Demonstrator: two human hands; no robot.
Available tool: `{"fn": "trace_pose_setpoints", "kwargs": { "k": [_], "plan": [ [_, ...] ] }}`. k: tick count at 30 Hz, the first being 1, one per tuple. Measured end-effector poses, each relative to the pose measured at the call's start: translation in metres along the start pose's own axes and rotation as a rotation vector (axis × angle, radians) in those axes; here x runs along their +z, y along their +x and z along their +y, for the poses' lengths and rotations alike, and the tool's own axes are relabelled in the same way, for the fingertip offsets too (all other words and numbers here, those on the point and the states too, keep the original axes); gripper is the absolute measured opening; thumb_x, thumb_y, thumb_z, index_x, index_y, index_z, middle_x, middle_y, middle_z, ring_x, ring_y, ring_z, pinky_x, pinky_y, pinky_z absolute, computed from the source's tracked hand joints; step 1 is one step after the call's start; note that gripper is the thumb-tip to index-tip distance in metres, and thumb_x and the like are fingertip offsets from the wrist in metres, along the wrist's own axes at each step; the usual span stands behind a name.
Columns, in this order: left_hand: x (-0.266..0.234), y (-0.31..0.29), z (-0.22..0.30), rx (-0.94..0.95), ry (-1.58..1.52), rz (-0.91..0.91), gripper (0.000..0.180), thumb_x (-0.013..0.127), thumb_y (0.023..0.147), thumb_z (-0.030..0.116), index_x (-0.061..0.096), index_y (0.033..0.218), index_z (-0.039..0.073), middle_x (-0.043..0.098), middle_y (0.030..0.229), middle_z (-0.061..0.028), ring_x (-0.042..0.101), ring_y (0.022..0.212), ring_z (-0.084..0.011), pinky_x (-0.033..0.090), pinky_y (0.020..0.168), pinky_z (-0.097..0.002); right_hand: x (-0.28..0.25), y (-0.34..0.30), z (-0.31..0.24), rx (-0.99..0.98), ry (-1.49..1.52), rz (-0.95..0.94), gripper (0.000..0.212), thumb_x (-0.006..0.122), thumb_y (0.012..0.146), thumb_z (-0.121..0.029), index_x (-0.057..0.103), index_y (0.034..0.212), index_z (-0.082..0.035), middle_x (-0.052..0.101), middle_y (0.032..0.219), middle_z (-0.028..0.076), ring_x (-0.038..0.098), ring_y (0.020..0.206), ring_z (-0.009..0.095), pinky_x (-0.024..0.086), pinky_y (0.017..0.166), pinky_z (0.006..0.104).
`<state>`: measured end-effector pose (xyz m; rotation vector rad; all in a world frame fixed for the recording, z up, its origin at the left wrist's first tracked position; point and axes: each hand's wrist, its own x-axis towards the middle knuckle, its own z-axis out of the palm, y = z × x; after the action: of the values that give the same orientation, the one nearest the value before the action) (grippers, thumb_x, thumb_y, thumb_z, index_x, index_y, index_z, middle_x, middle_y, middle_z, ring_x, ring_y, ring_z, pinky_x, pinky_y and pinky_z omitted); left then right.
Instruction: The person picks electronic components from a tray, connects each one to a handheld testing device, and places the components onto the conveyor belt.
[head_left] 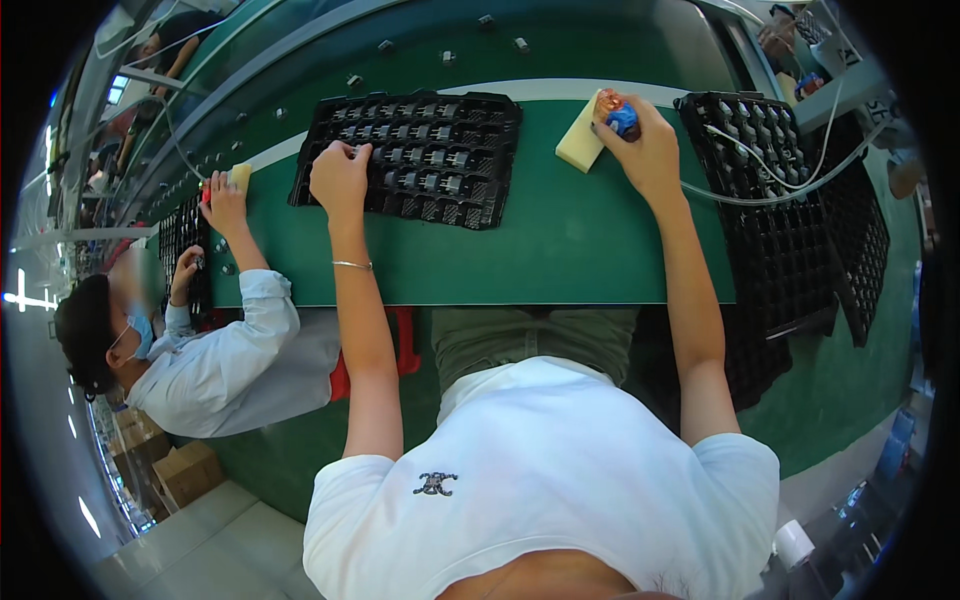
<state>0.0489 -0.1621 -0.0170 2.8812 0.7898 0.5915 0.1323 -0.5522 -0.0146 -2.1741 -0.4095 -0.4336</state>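
Note:
My left hand [341,180] is over the left part of a black plastic tray [490,205], its thumb and fingertips pinched together. Anything between those fingertips is too small or hidden to make out. Rows of small grey metal parts [410,132] with pins sit in the tray's pockets. My right hand [648,152] is wrapped round a small blue and orange object [621,118], whose kind I cannot tell. Right beside it is a pale yellow sponge block [578,148], tilted on the green table [500,270]. Whether my thumb touches the sponge is unclear.
More black trays [755,225] lie at the right, one holding metal parts, with a white cable and clear tube across them. Small parts [448,58] are scattered over the green surface beyond the pale strip. A masked co-worker [215,345] works close by on the left.

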Motion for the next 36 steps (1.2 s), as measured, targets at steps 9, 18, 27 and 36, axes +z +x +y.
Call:
{"fn": "trace_pose_setpoints", "kwargs": {
  "k": [9,18,27,36],
  "plan": [
    [-0.012,-0.029,0.043,-0.076,-1.312,-0.178,0.01,0.065,0.087,0.007,0.059,0.093,0.002,0.069,0.083,-0.0082,0.056,0.059,-0.0063,0.04,0.049,-0.0181,0.003,-0.002,0.004,-0.035,-0.017,0.022,0.039,0.075,0.077,-0.025,0.064,0.105,-0.001,0.063,0.085,0.007,0.058,0.062,0.014,0.048,0.06,0.0262],
    [-0.004,-0.096,0.113,0.053,-1.385,-0.362,0.017,0.064,0.085,-0.001,0.06,0.102,0.0,0.061,0.09,-0.0017,0.055,0.076,-0.0045,0.045,0.067,-0.0171,0.002,-0.002,0.003,-0.04,-0.025,0.008,0.039,0.074,0.078,-0.026,0.064,0.105,0.0,0.062,0.085,0.007,0.058,0.062,0.015,0.047,0.059,0.0266],
    [0.005,-0.105,0.118,0.033,-1.314,-0.286,0.025,0.066,0.083,-0.001,0.059,0.107,0.001,0.06,0.09,-0.0008,0.054,0.076,-0.004,0.044,0.067,-0.016,0.02,0.042,0.019,0.014,-0.047,-0.064,0.045,0.073,0.076,-0.036,0.065,0.103,-0.001,0.067,0.081,0.015,0.066,0.07,0.026,0.051,0.067,0.0345],
    [0.008,-0.103,0.115,0.03,-1.382,-0.266,0.021,0.069,0.079,0.001,0.06,0.099,0.0,0.061,0.083,0.0007,0.051,0.066,-0.0022,0.038,0.055,-0.0158,0.086,0.157,0.08,-0.074,-0.267,-0.031,0.042,0.069,0.076,-0.041,0.068,0.099,-0.005,0.069,0.087,0.02,0.067,0.081,0.037,0.054,0.073,0.0419]
  ]
}}
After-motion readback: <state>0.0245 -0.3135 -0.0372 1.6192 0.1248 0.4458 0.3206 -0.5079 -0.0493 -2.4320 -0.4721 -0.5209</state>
